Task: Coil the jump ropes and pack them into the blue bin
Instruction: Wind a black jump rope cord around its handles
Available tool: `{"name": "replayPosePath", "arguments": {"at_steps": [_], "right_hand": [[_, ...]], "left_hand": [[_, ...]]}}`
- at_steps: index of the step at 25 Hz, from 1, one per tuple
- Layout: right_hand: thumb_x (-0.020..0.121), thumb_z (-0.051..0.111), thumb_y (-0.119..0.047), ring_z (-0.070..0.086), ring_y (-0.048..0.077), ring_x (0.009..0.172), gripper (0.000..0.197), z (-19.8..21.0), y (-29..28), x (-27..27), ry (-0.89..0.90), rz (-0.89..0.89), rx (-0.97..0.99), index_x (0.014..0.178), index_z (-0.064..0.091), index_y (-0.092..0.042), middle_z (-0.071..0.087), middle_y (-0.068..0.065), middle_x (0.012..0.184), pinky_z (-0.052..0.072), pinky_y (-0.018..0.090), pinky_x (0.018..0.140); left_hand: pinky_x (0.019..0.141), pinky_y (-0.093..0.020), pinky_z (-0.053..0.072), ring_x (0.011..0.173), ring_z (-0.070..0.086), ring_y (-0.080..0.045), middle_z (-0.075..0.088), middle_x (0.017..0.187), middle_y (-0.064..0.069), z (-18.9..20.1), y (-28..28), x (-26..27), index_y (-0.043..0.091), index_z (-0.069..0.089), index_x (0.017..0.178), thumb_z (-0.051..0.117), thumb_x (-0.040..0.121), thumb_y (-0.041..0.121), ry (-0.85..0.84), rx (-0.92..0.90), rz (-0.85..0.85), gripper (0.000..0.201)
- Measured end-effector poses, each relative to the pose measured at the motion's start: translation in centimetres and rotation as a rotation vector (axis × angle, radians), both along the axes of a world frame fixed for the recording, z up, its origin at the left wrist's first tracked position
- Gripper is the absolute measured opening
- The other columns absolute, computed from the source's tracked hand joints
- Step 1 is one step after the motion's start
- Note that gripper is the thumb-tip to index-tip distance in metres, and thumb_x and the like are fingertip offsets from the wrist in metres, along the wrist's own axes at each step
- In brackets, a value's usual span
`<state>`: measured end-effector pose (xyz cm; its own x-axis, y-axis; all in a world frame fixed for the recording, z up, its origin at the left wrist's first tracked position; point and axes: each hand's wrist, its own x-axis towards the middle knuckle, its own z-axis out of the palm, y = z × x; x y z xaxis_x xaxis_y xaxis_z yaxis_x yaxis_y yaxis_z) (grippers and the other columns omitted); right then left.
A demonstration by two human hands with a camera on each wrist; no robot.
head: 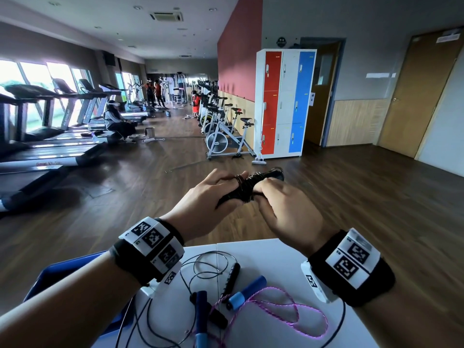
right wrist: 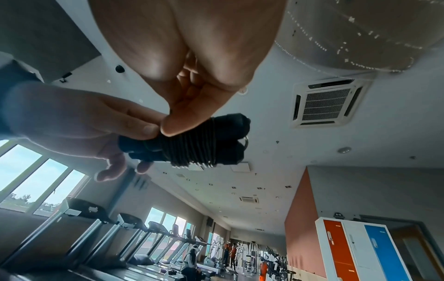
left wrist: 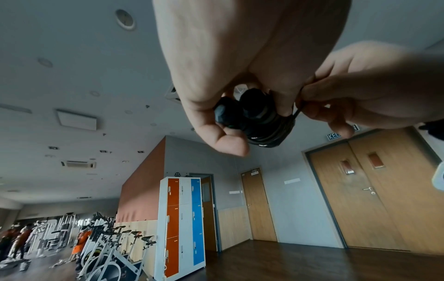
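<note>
Blue bin sits at 8 o'clock of the head view, low left, touching the surface; mostly hidden by the left forearm, contents not visible.

Left hand is curled round the two black handles, held side by side, thumb under. One cord loop rides over a left finger at 12 o'clock of the bundle.

Bundle: thin black cord wound in tight turns round both handles, held in the air above the surface, well apart from the bin. The winding looks nearly finished, by my read.

Right hand is pinching the cord's tail end against the wraps at the bundle's 5 o'clock side, thumb and forefinger together on it.

To do this step well:
- keep the left grip firm so the handles don't splay and loosen the turns
- slip the stray loop off the finger before the last turn, or it leaves slack
- tuck the tail under a tight turn, don't just lay it on; a thin stiff cord will likely spring back
- release the right pinch only once the tail holds

Still on the surface at 6 o'clock: a loose black rope, a blue-handled rope and a pink rope, cords overlapping. They look tangled; separate them before coiling each.
</note>
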<state>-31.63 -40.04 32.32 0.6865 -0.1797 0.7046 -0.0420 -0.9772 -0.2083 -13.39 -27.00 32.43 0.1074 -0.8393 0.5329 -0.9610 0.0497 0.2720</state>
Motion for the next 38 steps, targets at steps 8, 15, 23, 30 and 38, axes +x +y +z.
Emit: {"name": "replayPosePath", "arguments": {"at_steps": [8,15,23,30,38], "right_hand": [[0.092,0.067,-0.012,0.063,0.012,0.077,0.006,0.8,-0.2,1.1,-0.244,-0.052,0.109,0.095,0.072,-0.014,0.073,-0.003,0.087,0.039,0.013,0.068],[0.097,0.059,-0.018,0.065,0.021,0.070,0.009,-0.2,1.0,1.9,-0.433,-0.038,0.195,0.097,0.066,-0.013,0.067,-0.002,0.084,0.052,0.037,0.067],[0.095,0.066,-0.010,0.062,0.022,0.079,0.003,0.7,1.1,2.2,-0.399,-0.015,0.071,0.093,0.068,-0.009,0.069,0.002,0.088,0.047,0.032,0.070],[0.090,0.074,-0.016,0.062,0.015,0.070,0.006,0.7,2.0,2.8,-0.548,-0.056,0.183,0.089,0.070,-0.012,0.068,-0.001,0.084,0.051,0.029,0.064],[0.089,0.064,-0.005,0.065,0.022,0.087,0.015,-1.3,2.8,4.1,-0.558,-0.072,0.122,0.100,0.075,-0.003,0.069,0.009,0.094,0.050,0.030,0.079]], "left_hand": [[0.088,-0.044,0.053,0.105,0.058,-0.021,0.045,0.134,0.011,0.2,0.7,-0.3,0.040,0.049,0.134,0.048,0.097,0.050,-0.009,0.009,-0.038,0.038],[0.079,-0.012,0.048,0.102,0.055,0.001,0.046,0.138,0.009,0.0,1.2,-0.5,0.030,0.049,0.149,0.059,0.100,0.025,0.212,-0.122,-0.121,0.051],[0.078,-0.001,0.041,0.108,0.053,0.000,0.045,0.141,0.007,0.9,2.4,0.0,0.031,0.044,0.152,0.056,0.100,0.028,0.091,-0.072,-0.128,0.053],[0.079,-0.022,0.053,0.106,0.056,-0.003,0.044,0.141,0.013,-0.1,2.5,-1.6,0.027,0.055,0.142,0.056,0.098,0.031,0.226,-0.134,-0.084,0.044],[0.086,-0.040,0.054,0.105,0.061,-0.015,0.045,0.137,0.014,-0.3,2.1,-2.2,0.026,0.065,0.117,0.053,0.091,0.044,0.168,-0.131,0.063,0.033]]}}
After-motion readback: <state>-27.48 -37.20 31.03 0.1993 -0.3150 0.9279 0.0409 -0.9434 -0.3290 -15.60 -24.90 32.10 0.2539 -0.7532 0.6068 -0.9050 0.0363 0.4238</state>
